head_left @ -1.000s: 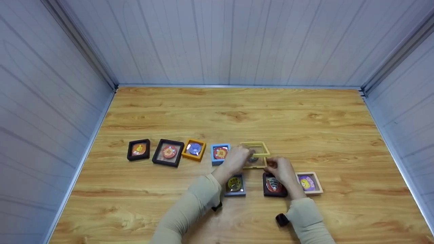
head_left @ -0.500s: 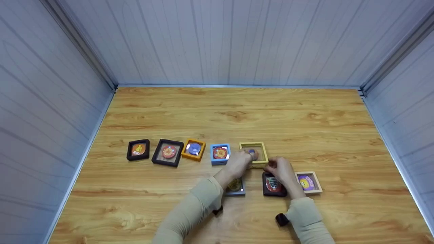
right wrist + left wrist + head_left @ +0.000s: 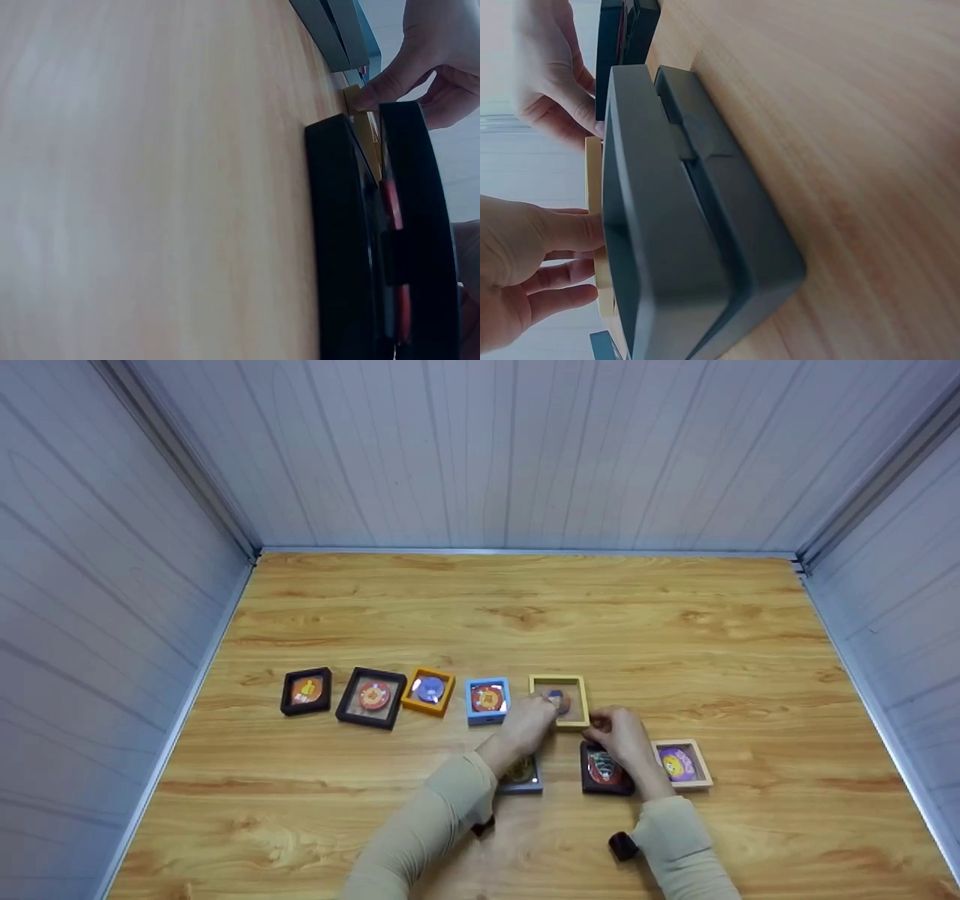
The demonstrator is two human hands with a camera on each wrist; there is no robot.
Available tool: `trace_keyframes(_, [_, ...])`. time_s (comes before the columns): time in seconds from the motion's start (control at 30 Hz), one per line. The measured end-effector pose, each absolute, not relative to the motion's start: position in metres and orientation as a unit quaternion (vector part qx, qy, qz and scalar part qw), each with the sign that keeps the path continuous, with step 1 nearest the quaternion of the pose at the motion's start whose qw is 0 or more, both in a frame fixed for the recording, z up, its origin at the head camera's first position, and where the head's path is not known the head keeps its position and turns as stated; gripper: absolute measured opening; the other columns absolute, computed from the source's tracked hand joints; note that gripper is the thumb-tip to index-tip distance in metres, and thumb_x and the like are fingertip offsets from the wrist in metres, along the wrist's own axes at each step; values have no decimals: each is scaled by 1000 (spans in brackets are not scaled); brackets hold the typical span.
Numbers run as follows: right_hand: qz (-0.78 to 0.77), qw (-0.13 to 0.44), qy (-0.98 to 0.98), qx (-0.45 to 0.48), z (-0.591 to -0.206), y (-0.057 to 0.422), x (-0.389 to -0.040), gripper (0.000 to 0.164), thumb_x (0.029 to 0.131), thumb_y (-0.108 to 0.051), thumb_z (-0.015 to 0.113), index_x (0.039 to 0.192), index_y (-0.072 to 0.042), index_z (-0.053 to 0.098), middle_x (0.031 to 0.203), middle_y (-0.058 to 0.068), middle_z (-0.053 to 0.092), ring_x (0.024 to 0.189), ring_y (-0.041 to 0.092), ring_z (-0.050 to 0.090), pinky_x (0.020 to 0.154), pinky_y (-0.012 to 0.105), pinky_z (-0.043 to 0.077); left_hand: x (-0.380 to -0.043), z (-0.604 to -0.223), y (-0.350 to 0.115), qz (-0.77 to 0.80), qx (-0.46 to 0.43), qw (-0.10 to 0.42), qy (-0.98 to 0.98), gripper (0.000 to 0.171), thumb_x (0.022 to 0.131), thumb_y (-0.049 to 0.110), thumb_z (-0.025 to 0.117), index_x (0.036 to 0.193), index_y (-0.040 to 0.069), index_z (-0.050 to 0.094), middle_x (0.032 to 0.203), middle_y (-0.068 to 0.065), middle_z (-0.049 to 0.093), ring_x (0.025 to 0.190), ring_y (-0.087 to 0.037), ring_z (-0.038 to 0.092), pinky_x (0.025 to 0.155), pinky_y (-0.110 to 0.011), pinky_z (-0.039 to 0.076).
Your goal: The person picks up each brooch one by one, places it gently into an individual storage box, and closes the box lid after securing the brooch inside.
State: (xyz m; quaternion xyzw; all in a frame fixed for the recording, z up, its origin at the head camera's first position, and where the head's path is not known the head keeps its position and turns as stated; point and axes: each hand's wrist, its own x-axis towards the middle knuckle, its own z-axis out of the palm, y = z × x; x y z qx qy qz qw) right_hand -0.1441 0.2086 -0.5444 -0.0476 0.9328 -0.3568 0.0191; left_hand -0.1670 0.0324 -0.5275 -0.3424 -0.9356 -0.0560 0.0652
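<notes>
A yellow display frame (image 3: 559,703) lies on the table, its two halves together and a round, dark bluish token (image 3: 559,702) behind its clear film. My left hand (image 3: 525,724) pinches its front left part; in the right wrist view the left thumb presses the yellow edge (image 3: 360,120). At the front right corner my right hand (image 3: 624,739) grips the frame with curled fingers, partly hidden. Below my left hand sits a grey display frame (image 3: 525,787), partly covered by the wrist. Under my right hand is a black display frame (image 3: 606,769) with a red and dark token.
A light blue frame (image 3: 487,720) stands just left of my left hand. Farther left are an orange frame (image 3: 427,708), a large black frame (image 3: 371,722) and a small black frame (image 3: 306,707). A pale pink frame (image 3: 701,765) lies right of my right wrist.
The yellow frame's raised upper half has come down onto its lower half. My left hand has lowered slightly with it; my right hand has stayed at the corner.
</notes>
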Motion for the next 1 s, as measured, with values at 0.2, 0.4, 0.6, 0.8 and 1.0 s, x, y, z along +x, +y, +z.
trace_keyframes(0.2, [-358, 20, 932, -46, -544, 208, -145, 24, 70, -4, 71, 92, 4, 66, 75, 8, 64, 67, 18, 60, 63, 33, 50, -166, -527, 34, -31, -337, 59, -939, 14, 77, 3, 60, 89, 10, 63, 81, -4, 63, 75, -17, 60, 57, -26, 50])
trace_keyframes(0.4, [-370, 38, 928, -42, -543, 207, -146, 25, 71, -4, 71, 93, 4, 65, 76, 8, 64, 68, 19, 60, 64, 33, 50, -167, -528, 33, -45, -333, 56, -940, 13, 77, 3, 60, 88, 9, 64, 83, -4, 63, 75, -17, 60, 58, -24, 49])
trace_keyframes(0.6, [-361, 43, 931, -35, -540, 209, -145, 28, 73, -8, 71, 97, 5, 64, 79, 8, 64, 70, 18, 60, 66, 34, 50, -165, -523, 28, -132, -321, 56, -936, 18, 81, 18, 61, 95, 8, 65, 84, -7, 62, 74, -19, 59, 58, -28, 49])
trace_keyframes(0.8, [-330, 14, 943, -51, -535, 215, -139, 32, 75, -12, 70, 100, 5, 62, 86, 13, 62, 77, 25, 59, 71, 39, 48, -157, -517, 12, -191, -301, 73, -931, 34, 92, 28, 47, 113, 5, 58, 110, -9, 57, 99, -21, 55, 81, -30, 46])
trace_keyframes(1.0, [-291, -42, 952, -83, -529, 225, -130, 42, 77, -19, 69, 110, 5, 57, 104, 21, 57, 94, 36, 55, 82, 46, 43, -146, -517, -17, -204, -259, 93, -940, 52, 93, 36, 41, 133, 3, 38, 135, -14, 37, 125, -31, 31, 99, -43, 29])
